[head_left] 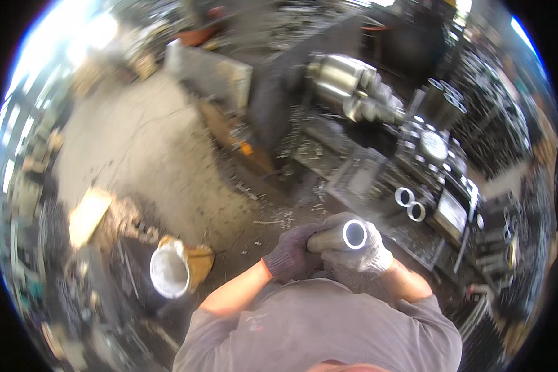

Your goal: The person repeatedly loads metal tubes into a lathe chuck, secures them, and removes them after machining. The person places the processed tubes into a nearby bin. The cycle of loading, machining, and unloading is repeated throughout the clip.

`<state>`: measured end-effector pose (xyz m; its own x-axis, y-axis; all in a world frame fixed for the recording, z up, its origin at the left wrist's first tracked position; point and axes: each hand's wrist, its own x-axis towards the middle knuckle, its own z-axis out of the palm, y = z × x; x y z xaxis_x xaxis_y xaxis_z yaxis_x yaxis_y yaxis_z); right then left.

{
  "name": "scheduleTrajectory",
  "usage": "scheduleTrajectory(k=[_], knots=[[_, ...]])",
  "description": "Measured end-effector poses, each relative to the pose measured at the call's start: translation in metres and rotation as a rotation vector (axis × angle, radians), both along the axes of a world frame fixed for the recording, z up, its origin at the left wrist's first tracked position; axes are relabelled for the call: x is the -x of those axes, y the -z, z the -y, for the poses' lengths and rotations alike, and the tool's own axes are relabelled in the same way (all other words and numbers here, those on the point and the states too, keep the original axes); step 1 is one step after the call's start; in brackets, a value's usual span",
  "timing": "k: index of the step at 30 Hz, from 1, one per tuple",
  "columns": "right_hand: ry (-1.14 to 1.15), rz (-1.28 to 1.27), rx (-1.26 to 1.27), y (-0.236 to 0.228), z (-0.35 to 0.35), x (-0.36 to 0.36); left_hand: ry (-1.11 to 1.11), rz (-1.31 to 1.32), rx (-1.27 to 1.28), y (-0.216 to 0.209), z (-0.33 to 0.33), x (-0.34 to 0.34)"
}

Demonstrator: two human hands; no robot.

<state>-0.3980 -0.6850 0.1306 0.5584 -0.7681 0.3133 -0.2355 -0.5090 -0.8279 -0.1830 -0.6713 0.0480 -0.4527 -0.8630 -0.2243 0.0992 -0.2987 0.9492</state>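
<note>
A short metal tube (338,237) lies across both my gloved hands, close in front of my chest. Its bright cut end, with the dark bore inside, points to the right. My left hand (291,253), in a dark knitted glove with an orange cuff edge, is closed round the tube's left end. In a paler grey-white glove, my right hand (363,251) wraps the tube near its bright end. Motion blur softens the fingers. Two similar tubes (410,204) rest on the lathe just beyond my right hand.
The lathe's shiny chuck (341,77) and its tool turret (433,146) stand ahead to the right. More tubes (449,96) are stacked behind, others (502,239) at far right. A white bucket (169,271) is at my left. Metal chips (285,218) litter the floor.
</note>
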Motion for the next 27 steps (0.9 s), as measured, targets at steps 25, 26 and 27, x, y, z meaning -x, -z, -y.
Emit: scheduleTrajectory(k=[25,26,27], knots=[[-1.709,-0.101,0.337,0.07,-0.357,-0.594,-2.413,0.025,-1.358,0.355,-0.674,0.048],[-1.767,-0.073,0.321,0.072,-0.38,-0.613,-2.436,0.135,-1.381,0.348,-0.663,0.063],[-1.808,-0.051,0.312,0.075,-0.403,-0.632,-2.394,0.41,-1.56,0.339,-0.652,0.075]])
